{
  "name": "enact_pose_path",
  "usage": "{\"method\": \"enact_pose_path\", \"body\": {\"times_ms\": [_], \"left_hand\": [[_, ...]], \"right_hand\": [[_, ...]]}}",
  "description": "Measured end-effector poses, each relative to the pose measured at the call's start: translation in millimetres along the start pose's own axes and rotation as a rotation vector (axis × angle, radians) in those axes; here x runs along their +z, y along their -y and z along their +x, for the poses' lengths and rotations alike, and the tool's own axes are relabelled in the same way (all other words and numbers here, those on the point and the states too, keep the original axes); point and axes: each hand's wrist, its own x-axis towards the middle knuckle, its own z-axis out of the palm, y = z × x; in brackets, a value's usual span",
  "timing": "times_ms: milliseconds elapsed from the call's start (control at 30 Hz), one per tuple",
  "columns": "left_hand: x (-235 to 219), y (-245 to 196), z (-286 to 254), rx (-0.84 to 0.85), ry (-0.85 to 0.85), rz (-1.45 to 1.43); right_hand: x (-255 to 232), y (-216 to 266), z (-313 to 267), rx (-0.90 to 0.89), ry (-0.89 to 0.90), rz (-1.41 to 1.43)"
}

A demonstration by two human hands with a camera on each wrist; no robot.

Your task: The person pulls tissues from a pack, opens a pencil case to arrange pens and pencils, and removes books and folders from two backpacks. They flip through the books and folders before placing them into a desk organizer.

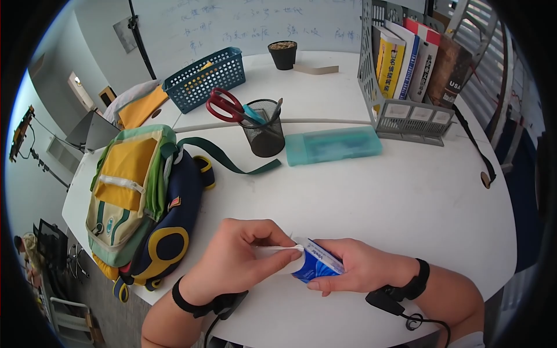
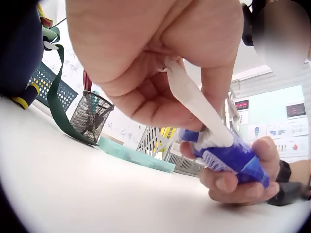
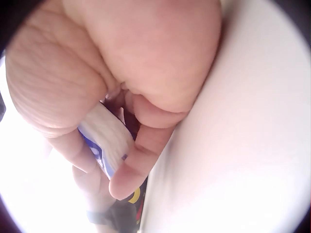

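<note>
Over the near part of the white table (image 1: 406,214), my right hand (image 1: 362,265) grips a blue-and-white pack of tissues (image 1: 317,264) from its right side. My left hand (image 1: 238,255) pinches a white tissue (image 2: 194,97) between thumb and fingers. In the left wrist view the tissue stretches as a folded strip from those fingers to the end of the pack. The right wrist view shows the thumb and fingers around the pack, with the palm hiding part of it.
To the left stands a green, yellow and navy backpack (image 1: 168,217), its dark green strap (image 1: 226,156) reaching toward a mesh pen cup (image 1: 264,139). Behind are a teal pencil case (image 1: 333,146), a teal basket (image 1: 203,81), a potted plant (image 1: 283,57) and a grey book rack (image 1: 400,119).
</note>
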Motion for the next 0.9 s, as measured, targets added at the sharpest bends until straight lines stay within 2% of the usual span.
{"method": "enact_pose_path", "body": {"times_ms": [67, 200, 267, 400, 467, 600, 667, 733, 833, 900], "left_hand": [[0.2, -7.3, 0.2, -0.08, -0.009, 0.086], [-1.3, -6.2, 1.8, -0.136, 0.04, 0.088], [0.9, -6.1, 2.2, -0.037, 0.0, 0.08], [4.7, 1.7, 0.9, 0.018, -0.014, 0.031], [5.9, 6.2, 2.3, 0.147, -0.022, -0.078], [-2.3, 1.5, 1.7, 0.083, -0.023, -0.235], [-7.8, 5.0, 0.4, -0.056, 0.031, -0.158], [-1.8, 2.3, 0.9, -0.064, 0.039, -0.14], [7.0, -3.8, 1.5, 0.014, 0.009, -0.075], [6.4, -13.1, 2.3, -0.006, -0.052, -0.027]], "right_hand": [[-0.5, -2.3, 1.5, -0.017, 0.001, 0.012], [1.4, -2.0, 1.8, -0.038, -0.003, 0.033], [-1.6, -3.7, 3.0, -0.026, 0.024, 0.0], [-2.5, -3.9, 2.6, 0.017, 0.052, -0.035], [-3.9, -3.6, 2.5, 0.013, 0.048, -0.03], [-2.3, -4.7, 1.1, -0.019, 0.015, 0.066], [-3.3, -4.2, 0.5, -0.003, 0.04, 0.063], [-3.7, -4.5, 0.6, 0.017, 0.066, 0.065], [-4.0, -7.5, 1.3, 0.047, 0.055, 0.047], [-6.4, -11.9, 2.4, -0.04, 0.06, 0.071]]}}
